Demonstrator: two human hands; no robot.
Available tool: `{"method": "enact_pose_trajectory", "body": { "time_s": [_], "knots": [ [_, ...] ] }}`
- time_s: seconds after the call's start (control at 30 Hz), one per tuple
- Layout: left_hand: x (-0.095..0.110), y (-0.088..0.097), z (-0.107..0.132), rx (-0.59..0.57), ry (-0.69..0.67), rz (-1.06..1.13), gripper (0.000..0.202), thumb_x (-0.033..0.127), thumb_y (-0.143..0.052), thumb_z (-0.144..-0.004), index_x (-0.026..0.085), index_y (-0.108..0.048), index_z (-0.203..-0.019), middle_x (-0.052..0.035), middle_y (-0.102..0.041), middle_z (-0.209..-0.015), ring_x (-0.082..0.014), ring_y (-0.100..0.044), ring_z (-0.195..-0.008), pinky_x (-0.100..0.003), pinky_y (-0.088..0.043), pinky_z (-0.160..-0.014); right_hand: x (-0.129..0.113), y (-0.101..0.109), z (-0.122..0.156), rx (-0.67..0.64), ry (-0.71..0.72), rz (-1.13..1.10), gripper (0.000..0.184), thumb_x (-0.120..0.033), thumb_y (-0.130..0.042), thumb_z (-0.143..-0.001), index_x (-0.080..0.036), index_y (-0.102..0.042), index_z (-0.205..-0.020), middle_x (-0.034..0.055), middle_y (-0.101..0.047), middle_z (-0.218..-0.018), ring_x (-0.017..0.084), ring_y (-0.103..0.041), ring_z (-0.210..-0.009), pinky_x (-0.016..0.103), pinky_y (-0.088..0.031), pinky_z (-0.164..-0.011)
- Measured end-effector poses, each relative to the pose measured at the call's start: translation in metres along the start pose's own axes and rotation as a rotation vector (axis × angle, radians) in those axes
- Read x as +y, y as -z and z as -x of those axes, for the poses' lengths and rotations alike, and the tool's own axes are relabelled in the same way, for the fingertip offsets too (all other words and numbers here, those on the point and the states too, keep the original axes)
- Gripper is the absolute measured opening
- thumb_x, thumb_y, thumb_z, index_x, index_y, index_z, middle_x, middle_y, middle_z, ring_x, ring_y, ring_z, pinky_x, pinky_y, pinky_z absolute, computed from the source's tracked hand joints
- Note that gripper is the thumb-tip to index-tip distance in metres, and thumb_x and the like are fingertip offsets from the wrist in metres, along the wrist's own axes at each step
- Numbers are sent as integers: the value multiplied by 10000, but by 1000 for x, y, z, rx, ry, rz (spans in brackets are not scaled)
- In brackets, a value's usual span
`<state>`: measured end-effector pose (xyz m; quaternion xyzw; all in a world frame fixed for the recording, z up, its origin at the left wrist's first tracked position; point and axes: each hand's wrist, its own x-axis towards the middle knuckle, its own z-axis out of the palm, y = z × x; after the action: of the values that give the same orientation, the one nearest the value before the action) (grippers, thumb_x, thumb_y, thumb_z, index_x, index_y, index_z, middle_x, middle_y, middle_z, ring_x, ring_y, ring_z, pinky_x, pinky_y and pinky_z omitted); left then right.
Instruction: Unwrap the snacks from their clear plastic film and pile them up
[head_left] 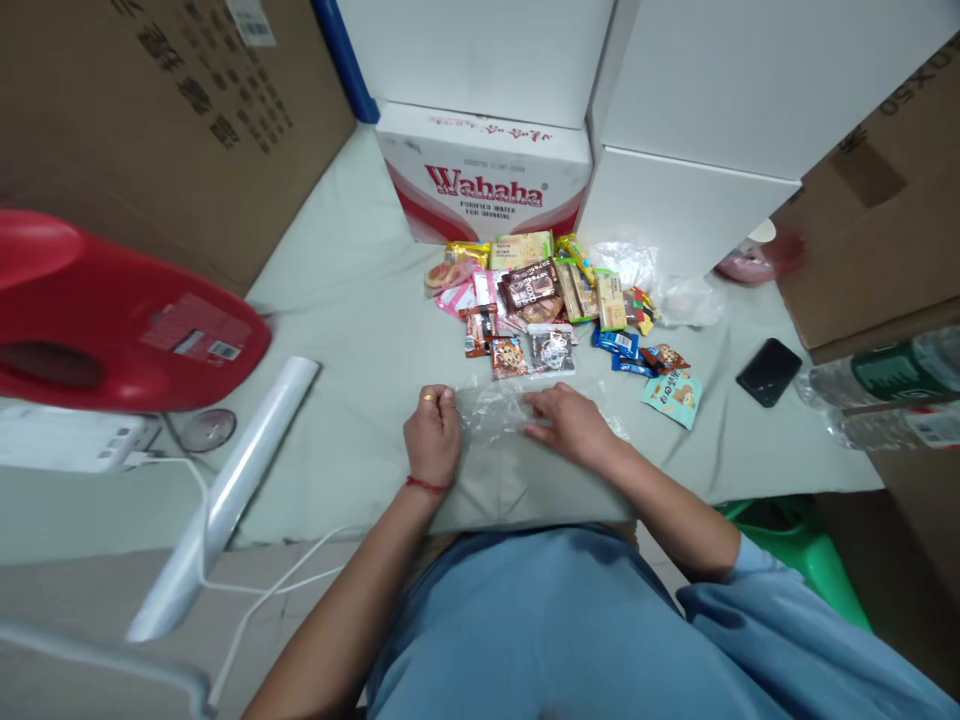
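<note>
A clear plastic bag lies flat near the table's front edge, between my two hands. My left hand is closed, pinching the bag's left end between thumb and fingers. Over the bag's right part rests my right hand, fingers apart and touching the film. Just beyond is a pile of wrapped snacks: a brown chocolate packet, a grey packet and a cookie packet among them. To the right lie blue packets and a mint-green packet.
A Wahaha water carton and white boxes stand behind the snacks. Crumpled clear plastic and a black phone-like object lie right. At left are a long film roll, a red plastic appliance and white cables.
</note>
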<state>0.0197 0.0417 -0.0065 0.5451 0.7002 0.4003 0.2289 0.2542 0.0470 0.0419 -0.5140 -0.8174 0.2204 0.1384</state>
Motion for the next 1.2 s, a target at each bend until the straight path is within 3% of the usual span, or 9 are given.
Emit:
{"method": "enact_pose_trajectory", "body": {
  "time_s": [0.2,0.47,0.6,0.73,0.83,0.93,1.0,1.1,1.2],
  "knots": [
    [-7,5,-14,-5,34,6,172,338,-493,-984,247,-569,-859,21,-551,-638,-190,-524,-620,-290,-344,-663,-18,-14,42,200,320,12,296,-271,-464,-1087,-233,-756,-1116,70,-702,-972,186,-576,-844,304,-451,-733],
    [0,10,-39,-116,314,260,183,380,-549,-919,216,-577,-995,-20,-635,-848,-184,-597,-671,-313,-468,-658,-37,-48,85,-183,549,175,229,-273,-482,-1097,-241,-702,-1153,36,-692,-986,169,-566,-804,281,-384,-651],
    [34,32,-5,205,-48,65,239,359,-590,-927,195,-614,-1099,-108,-634,-1147,-237,-621,-1036,-399,-507,-953,-47,-61,68,-168,443,43,165,-213,-549,-1056,-221,-698,-1125,65,-680,-1028,190,-576,-848,289,-430,-707],
    [51,32,34,-70,-437,-82,268,362,-487,-1020,225,-697,-1113,-111,-738,-1142,-277,-637,-1197,-453,-447,-1076,-60,-68,59,-152,423,-78,142,-180,-593,-1017,-208,-726,-1058,84,-705,-1077,212,-628,-964,309,-488,-832],
    [29,19,43,-243,-492,-276,389,360,-453,-1033,217,-680,-1315,-158,-686,-1417,-334,-554,-1406,-563,-320,-1201,-59,-51,55,-242,504,-169,142,-275,-679,-985,-214,-751,-1090,84,-725,-1160,208,-663,-1017,297,-517,-863],
    [-2,10,46,-346,-456,-433,498,360,-433,-1034,236,-576,-1495,-166,-516,-1616,-354,-455,-1512,-658,-174,-1259,-37,-9,29,-247,435,-230,182,-329,-607,-1041,-245,-764,-1074,26,-756,-1059,155,-685,-884,254,-523,-777],
    [-16,9,49,-381,-445,-491,540,378,-430,-1038,263,-509,-1560,-148,-437,-1670,-345,-406,-1550,-680,-131,-1269,-12,24,-6,-46,249,-99,210,-268,-562,-1053,-239,-770,-1058,44,-755,-1023,187,-683,-915,299,-531,-811],
    [-20,9,55,-378,-443,-533,559,388,-414,-1051,271,-462,-1595,-139,-388,-1695,-336,-371,-1575,-696,-114,-1270,30,59,-75,210,66,229,339,-119,-554,-1000,-183,-718,-1290,133,-683,-1316,290,-591,-1224,448,-497,-1030],
    [-18,9,57,-371,-463,-551,561,395,-415,-1057,259,-457,-1599,-146,-396,-1690,-334,-382,-1570,-699,-121,-1270,60,74,-139,156,85,362,610,-126,-669,-935,-112,-534,-1529,167,-543,-1531,343,-414,-1438,511,-348,-1219]
  ]
}}
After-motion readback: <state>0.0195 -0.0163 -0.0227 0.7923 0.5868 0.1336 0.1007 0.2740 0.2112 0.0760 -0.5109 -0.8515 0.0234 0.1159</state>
